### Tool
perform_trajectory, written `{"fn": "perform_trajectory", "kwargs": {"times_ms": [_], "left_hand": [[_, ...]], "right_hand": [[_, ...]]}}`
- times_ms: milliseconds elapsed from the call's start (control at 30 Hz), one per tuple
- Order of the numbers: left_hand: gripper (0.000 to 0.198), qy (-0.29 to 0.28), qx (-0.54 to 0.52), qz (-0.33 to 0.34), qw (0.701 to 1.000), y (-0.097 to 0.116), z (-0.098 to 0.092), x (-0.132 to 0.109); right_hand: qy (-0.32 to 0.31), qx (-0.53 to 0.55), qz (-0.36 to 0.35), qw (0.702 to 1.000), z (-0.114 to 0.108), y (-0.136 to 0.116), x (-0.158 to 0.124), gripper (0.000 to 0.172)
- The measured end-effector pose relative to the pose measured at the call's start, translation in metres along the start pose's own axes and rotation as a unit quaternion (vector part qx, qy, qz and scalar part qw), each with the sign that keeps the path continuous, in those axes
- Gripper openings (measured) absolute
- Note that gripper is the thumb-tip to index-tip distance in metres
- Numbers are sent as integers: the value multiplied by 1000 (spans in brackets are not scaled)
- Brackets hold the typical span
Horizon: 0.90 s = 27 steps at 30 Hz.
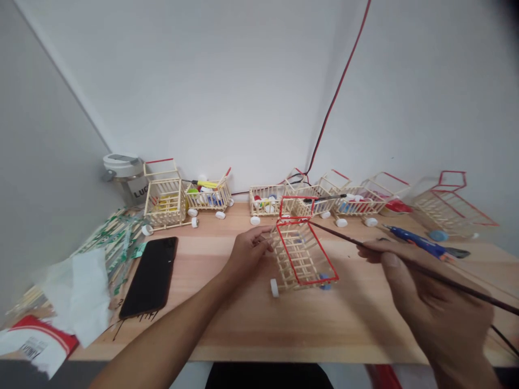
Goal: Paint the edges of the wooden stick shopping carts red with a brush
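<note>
My left hand (247, 254) grips the side of a miniature stick-built shopping cart (302, 256), which lies tilted on the wooden tabletop (227, 319). Its rim is painted red, and white and blue bottle-cap wheels show at its lower end. My right hand (430, 302) holds a thin brown paintbrush (365, 243), whose far end reaches toward the cart's upper red rim. The brush tip is too small to make out. A blue hot glue gun (421, 243) lies just beyond my right hand's fingers.
Several finished stick carts (308, 197) stand along the wall, some holding colored bottle caps. A black smartphone (150, 270) and white tissue (75, 297) lie left of my left hand. A red-and-black cable (336, 92) runs down the wall.
</note>
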State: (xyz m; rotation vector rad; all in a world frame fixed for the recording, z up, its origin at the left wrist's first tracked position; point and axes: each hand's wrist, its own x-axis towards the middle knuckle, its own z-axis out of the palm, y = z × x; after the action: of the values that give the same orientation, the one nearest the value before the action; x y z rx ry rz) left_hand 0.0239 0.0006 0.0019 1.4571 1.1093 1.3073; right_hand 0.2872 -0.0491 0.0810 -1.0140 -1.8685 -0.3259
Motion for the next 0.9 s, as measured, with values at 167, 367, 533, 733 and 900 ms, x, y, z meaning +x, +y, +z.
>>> {"fn": "perform_trajectory", "kwargs": {"times_ms": [167, 367, 533, 733, 900], "left_hand": [[40, 5, -6, 4, 1000, -2, -2, 1], [38, 15, 0, 12, 1000, 2, -3, 1], [36, 27, -16, 16, 999, 3, -7, 4], [35, 43, -29, 32, 998, -3, -19, 16], [37, 65, -34, 38, 997, -15, -29, 28]], "right_hand": [[1, -13, -17, 1000, 5, 5, 2, 15], [4, -28, -21, 999, 10, 10, 1, 15], [-12, 14, 3, 1000, 9, 10, 1, 17], [9, 103, 90, 991, 6, -3, 2, 16], [38, 122, 139, 982, 9, 1, -2, 15]]}}
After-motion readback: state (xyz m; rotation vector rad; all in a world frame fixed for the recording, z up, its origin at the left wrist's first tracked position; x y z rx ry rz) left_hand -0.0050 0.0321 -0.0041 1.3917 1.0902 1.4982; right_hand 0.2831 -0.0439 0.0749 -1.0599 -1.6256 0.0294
